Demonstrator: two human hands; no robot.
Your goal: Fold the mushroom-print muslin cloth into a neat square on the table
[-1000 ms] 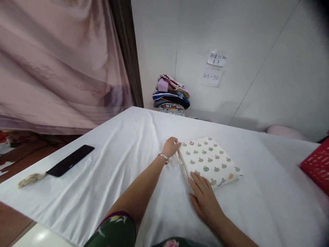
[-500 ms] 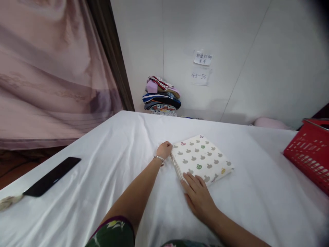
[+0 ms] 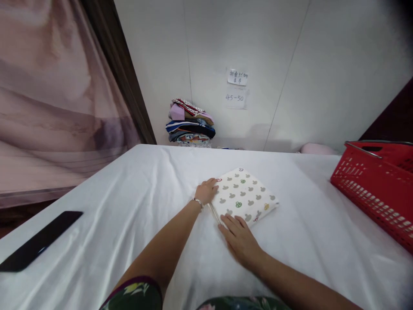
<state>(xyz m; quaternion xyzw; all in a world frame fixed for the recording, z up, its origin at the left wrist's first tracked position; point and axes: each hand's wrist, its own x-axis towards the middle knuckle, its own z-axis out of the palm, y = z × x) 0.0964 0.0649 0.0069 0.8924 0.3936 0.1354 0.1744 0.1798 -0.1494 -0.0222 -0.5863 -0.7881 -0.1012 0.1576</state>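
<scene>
One folded cloth (image 3: 245,196), cream with grey mushroom-like shapes and a few green, red and yellow ones, lies flat and turned cornerwise just right of the frame's center. It rests on a white-covered table (image 3: 145,219). The person's left hand (image 3: 205,192) lies at the cloth's left corner, its fingers slightly spread and their tips over the edge; a silvery bracelet (image 3: 198,203) circles that wrist. Nearer the bottom of the frame, the right hand (image 3: 242,243) rests palm down at the lower-left edge, fingers extended and slightly apart, their tips on the fabric. Layered folds show along the edge between both hands.

At the lower left of the frame lies a flat black object (image 3: 41,240), well apart from the cloth. A red basket (image 3: 377,185) stands at the right edge. Beyond the table's far edge, folded textiles (image 3: 191,125) are stacked against a pale wall (image 3: 245,34) bearing two handwritten papers (image 3: 236,99). A pink curtain (image 3: 58,112) hangs at upper left.
</scene>
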